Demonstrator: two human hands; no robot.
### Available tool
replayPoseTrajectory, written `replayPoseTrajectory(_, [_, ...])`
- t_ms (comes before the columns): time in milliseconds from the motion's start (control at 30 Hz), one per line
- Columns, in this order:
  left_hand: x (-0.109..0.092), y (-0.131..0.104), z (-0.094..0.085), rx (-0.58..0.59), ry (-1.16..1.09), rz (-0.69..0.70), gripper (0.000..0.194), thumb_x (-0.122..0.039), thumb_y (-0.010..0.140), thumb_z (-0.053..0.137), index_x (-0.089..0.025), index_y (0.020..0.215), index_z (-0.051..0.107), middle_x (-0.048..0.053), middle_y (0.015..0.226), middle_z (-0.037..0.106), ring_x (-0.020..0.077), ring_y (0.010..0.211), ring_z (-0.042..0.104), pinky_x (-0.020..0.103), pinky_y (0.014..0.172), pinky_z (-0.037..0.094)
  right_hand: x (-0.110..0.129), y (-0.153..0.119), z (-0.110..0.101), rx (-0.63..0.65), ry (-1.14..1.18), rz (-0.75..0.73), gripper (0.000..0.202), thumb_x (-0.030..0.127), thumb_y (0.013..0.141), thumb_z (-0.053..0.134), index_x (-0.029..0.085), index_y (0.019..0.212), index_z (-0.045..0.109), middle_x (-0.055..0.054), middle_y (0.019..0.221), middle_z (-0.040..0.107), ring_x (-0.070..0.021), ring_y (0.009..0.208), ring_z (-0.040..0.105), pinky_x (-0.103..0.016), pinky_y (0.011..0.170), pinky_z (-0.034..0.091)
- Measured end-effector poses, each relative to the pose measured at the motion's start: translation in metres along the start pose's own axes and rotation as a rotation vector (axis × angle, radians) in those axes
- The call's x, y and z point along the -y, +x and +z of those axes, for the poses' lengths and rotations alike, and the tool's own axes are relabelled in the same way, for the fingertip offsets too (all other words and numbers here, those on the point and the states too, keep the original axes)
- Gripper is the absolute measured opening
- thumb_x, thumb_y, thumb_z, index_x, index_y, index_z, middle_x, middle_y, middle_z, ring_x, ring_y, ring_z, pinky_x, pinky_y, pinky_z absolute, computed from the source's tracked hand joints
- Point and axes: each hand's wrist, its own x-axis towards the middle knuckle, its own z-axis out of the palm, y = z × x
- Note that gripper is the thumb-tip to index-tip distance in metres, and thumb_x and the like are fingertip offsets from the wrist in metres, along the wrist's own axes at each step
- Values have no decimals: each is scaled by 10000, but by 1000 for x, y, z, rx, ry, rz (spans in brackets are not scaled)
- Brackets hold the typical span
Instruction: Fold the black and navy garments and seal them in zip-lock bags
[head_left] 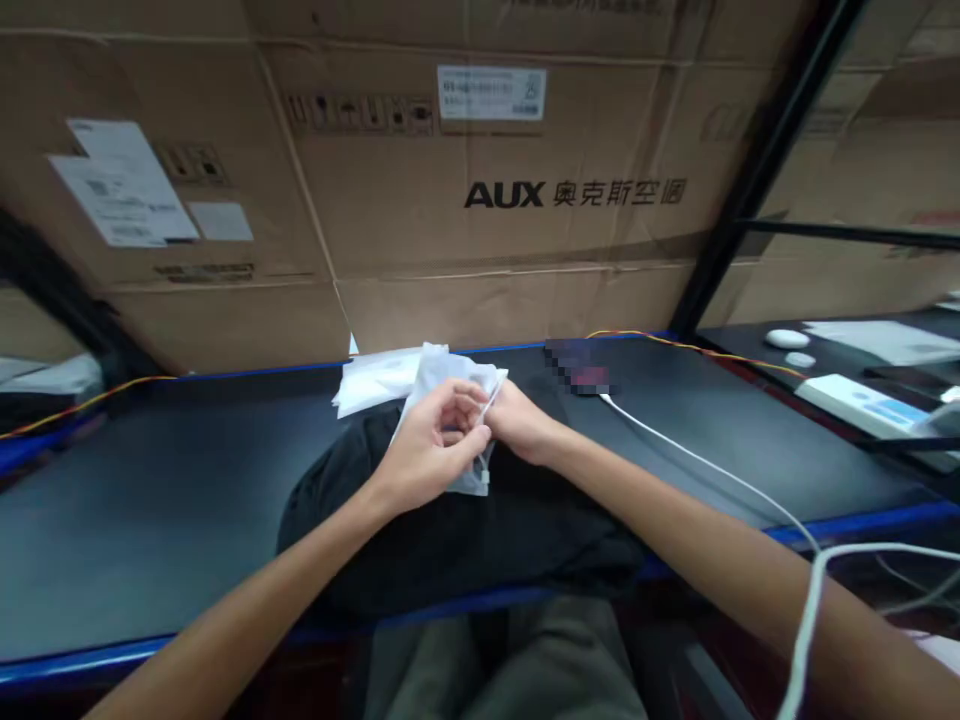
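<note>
A translucent white slider zip bag point(471, 478) is held upright above a black cloth-like item point(465, 540) on the table. My left hand point(435, 440) is at the bag's near side, fingers curled and closed on it by the zip edge. My right hand point(521, 425) touches the bag's right edge. Its fingers are hidden by the bag, and I cannot tell whether they are inside or behind it. The bag's slider hangs just below my left thumb. Behind the bag lie more flat white bags point(379, 380).
A blurred-out phone-like device point(574, 365) with a white cable point(697, 460) lies to the right on the dark table point(187, 500). Large cardboard boxes point(487, 240) stand behind. A black shelf post point(750, 200) rises at right, beside a white box point(862, 405).
</note>
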Motion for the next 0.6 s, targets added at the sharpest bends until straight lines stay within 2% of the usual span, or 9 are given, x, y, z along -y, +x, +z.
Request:
replayPoseTrajectory(67, [-1, -2, 4, 19, -65, 2, 262, -208, 803, 665, -211, 1037, 549, -36, 796, 543, 92, 595, 550, 189, 470, 491, -5, 1, 4, 20, -55, -80, 168, 216, 673, 638, 184, 838, 648, -18, 785, 683, -176, 704, 615, -263, 569, 464])
replayPoseTrajectory(133, [-3, -1, 3, 22, -81, 31, 264, -198, 812, 669, -210, 1046, 548, -40, 805, 546, 78, 564, 558, 195, 481, 504, -5, 0, 3, 113, -233, -140, 111, 224, 707, 648, 184, 811, 655, -27, 800, 702, -191, 743, 640, -290, 633, 500])
replayPoseTrajectory(200, [-5, 1, -3, -24, -67, 70, 251, -184, 823, 666, -204, 1044, 549, -48, 798, 549, 63, 534, 567, 197, 506, 514, 3, -1, -2, 151, -455, -203, 120, 189, 715, 654, 176, 833, 671, -35, 832, 718, -200, 787, 660, -306, 700, 514])
replayPoseTrajectory(300, [-8, 7, -17, -153, -51, 123, 259, -178, 803, 697, -193, 1019, 555, -55, 759, 560, 67, 526, 579, 198, 525, 517, 20, -5, -12, 28, -651, -306, 220, 232, 779, 662, 170, 986, 703, -60, 920, 746, -217, 826, 692, -324, 748, 522])
replayPoseTrajectory(400, [-16, 11, -31, -266, -127, 145, 311, -169, 741, 754, -192, 993, 573, -45, 753, 587, 81, 562, 578, 188, 517, 510, 32, -5, -19, -153, -576, -388, 218, 337, 850, 639, 179, 975, 723, -63, 876, 752, -211, 766, 705, -331, 731, 540])
replayPoseTrajectory(500, [-28, 11, -45, -315, -353, 73, 348, -119, 685, 755, -196, 985, 597, -43, 741, 595, 66, 548, 542, 139, 455, 444, 37, 0, -27, -326, -379, -471, 184, 282, 794, 663, 184, 942, 709, -59, 896, 743, -208, 813, 702, -342, 781, 556])
replayPoseTrajectory(567, [-34, 10, -54, -307, -537, -11, 383, -88, 654, 715, -197, 1004, 606, -46, 710, 584, 65, 534, 538, 132, 453, 437, 39, 4, -32, -327, -225, -482, 306, 191, 698, 674, 202, 1003, 694, -54, 1020, 736, -213, 955, 688, -345, 867, 545])
replayPoseTrajectory(600, [-35, 10, -59, -295, -612, -56, 408, -81, 643, 692, -197, 1024, 607, -41, 711, 589, 72, 545, 555, 140, 473, 459, 39, 6, -35, -280, -139, -457, 394, 153, 656, 662, 217, 1043, 687, -47, 1090, 726, -213, 1037, 668, -339, 899, 535])
